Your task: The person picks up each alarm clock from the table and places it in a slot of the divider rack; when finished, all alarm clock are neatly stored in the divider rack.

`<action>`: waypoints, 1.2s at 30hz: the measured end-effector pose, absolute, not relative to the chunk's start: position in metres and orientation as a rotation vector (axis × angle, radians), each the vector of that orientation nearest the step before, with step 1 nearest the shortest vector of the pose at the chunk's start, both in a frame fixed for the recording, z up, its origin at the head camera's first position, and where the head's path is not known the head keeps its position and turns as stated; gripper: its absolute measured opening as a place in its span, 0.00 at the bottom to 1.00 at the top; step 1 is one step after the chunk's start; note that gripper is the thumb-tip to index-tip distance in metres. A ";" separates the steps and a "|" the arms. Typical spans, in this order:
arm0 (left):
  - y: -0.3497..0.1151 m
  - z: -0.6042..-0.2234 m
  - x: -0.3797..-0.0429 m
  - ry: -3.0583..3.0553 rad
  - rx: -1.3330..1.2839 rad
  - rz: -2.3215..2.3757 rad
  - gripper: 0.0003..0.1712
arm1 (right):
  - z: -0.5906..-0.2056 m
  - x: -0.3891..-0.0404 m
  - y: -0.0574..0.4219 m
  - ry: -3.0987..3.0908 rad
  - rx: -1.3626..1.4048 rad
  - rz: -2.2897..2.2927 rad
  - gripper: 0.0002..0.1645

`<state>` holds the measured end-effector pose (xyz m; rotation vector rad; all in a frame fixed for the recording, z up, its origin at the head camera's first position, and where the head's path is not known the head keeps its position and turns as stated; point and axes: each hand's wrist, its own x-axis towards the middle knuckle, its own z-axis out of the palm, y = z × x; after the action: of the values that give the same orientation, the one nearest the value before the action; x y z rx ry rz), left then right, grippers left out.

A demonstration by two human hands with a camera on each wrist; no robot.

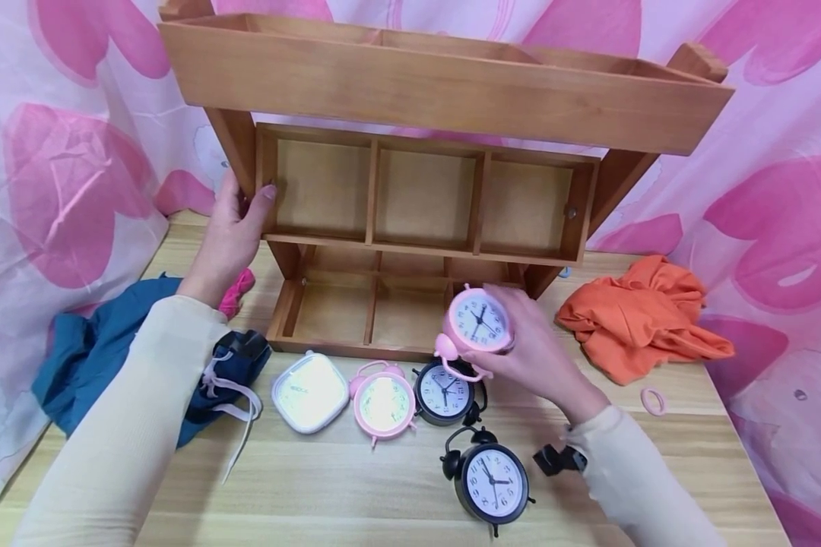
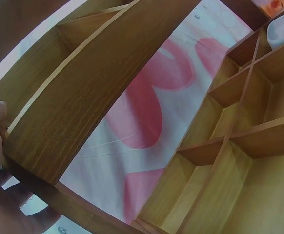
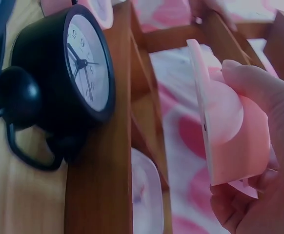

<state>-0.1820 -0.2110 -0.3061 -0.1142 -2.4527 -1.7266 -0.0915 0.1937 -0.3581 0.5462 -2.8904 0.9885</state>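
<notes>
Gripping the left end of the wooden rack (image 1: 445, 87), the left hand (image 1: 229, 228) lays its thumb over the middle tier's side. The right hand (image 1: 527, 342) has a pink clock (image 1: 479, 319) clamped between thumb and fingers, before the rack's lower right compartment, tipped so its bells hang low. The two hands are well apart.

From where I stand, this looks like the carrying part of loading the rack, with the left hand bracing. Along the rack's front, on the bench (image 1: 315, 486), lie a white case (image 1: 311, 392), a second pink clock (image 1: 385, 404) and a black clock (image 1: 445, 391); another black clock (image 1: 494, 482) lies further out from the rack. The right wrist view shows a white rounded thing (image 3: 147, 195) in the rack's lower right compartment; I can't tell what it is.

The next move, I'd judge, calls for turning the bells up and bringing the clock over the rack's front edge without knocking the black clock below.
</notes>
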 end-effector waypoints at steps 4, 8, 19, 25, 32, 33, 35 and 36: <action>-0.211 -0.307 -0.183 -2.452 -0.113 -1.732 0.35 | -0.361 -0.109 0.175 -2.925 0.593 0.996 0.57; -0.211 -0.307 -0.184 -2.438 -0.124 -1.741 0.35 | -0.368 -0.125 0.159 -2.975 0.626 1.006 0.56; -0.211 -0.308 -0.183 -2.444 -0.106 -1.728 0.34 | -0.391 -0.156 0.121 -3.082 0.703 0.900 0.54; -0.211 -0.308 -0.184 -2.438 -0.100 -1.722 0.34 | -0.394 -0.166 0.107 -3.127 0.610 0.831 0.54; -0.210 -0.307 -0.182 -2.430 -0.098 -1.732 0.35 | -0.398 -0.166 0.104 -3.132 0.671 0.614 0.57; -0.210 -0.306 -0.182 -2.432 -0.095 -1.733 0.34 | -0.398 -0.165 0.104 -3.129 0.687 0.597 0.57; -0.210 -0.306 -0.182 -2.436 -0.091 -1.734 0.34 | -0.399 -0.164 0.106 -3.126 0.717 0.589 0.58; -0.210 -0.306 -0.182 -2.437 -0.090 -1.735 0.35 | -0.398 -0.164 0.107 -3.131 0.730 0.583 0.59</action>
<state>-0.1819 -0.2098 -0.3060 -0.0901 -2.4370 -1.7350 -0.1641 0.1065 -0.3983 0.7303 -3.1315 0.5832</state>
